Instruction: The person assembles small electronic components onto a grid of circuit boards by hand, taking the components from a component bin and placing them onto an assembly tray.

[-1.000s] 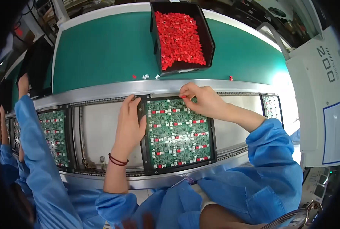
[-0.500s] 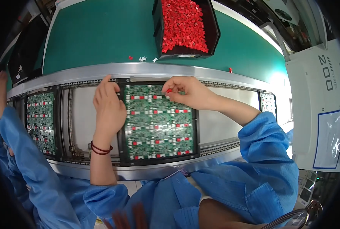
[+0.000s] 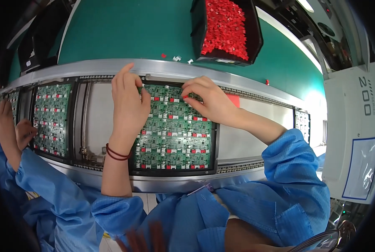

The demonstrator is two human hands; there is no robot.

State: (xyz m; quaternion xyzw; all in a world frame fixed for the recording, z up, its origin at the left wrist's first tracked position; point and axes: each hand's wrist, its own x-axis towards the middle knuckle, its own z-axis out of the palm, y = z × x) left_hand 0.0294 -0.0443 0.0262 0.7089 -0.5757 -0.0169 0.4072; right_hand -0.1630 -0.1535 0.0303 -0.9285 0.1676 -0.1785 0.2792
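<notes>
My right hand [image 3: 208, 101] is over the upper part of a framed green circuit board panel [image 3: 175, 130], thumb and forefinger pinching a small red connector [image 3: 185, 97] at the board's surface. Rows of red and white connectors fill the panel. My left hand [image 3: 128, 98], with a dark band at its wrist, is at the panel's upper left corner. Its forefinger points up while the other fingers curl toward the thumb; a whitish bit shows at the fingertips, too small to name.
A black bin [image 3: 254, 38] heaped with red connectors stands on the green mat [image 3: 124, 33]. Loose red and white connectors [image 3: 177, 59] lie along the metal rail [image 3: 99, 67]. Another panel [image 3: 51, 117] is left, beside a co-worker's hands [image 3: 9, 126]. A white machine [image 3: 351, 109] stands right.
The view has shifted, so the bin appears further right. My right hand stays at the board's upper part with a red connector. The co-worker's hands have come lower beside the left panel.
</notes>
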